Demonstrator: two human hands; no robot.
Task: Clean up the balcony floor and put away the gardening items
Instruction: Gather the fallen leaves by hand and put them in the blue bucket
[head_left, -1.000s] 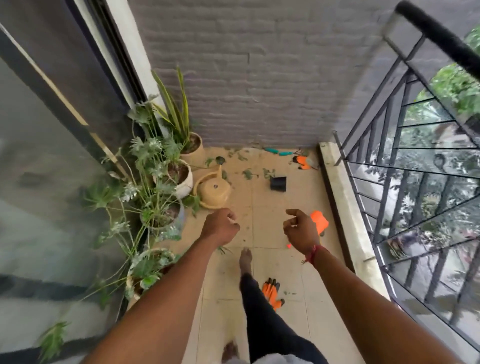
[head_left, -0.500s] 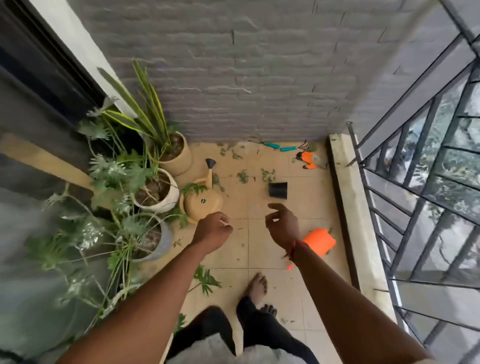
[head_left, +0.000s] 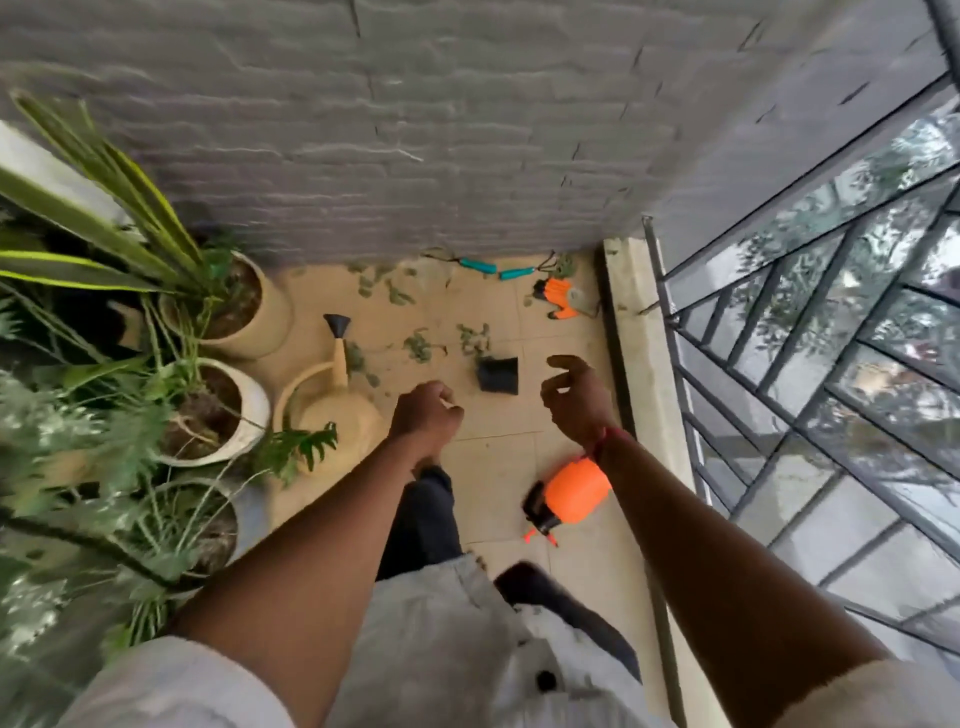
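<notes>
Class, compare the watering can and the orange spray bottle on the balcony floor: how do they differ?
The watering can is beige; the spray bottle is orange with a black top. The can stands upright by the pots; the bottle lies on its side. Both rest on the floor.

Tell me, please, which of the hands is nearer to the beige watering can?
Left. The left hand hangs just to the right of the watering can in the picture; the right hand is farther right, past the black pot.
</notes>
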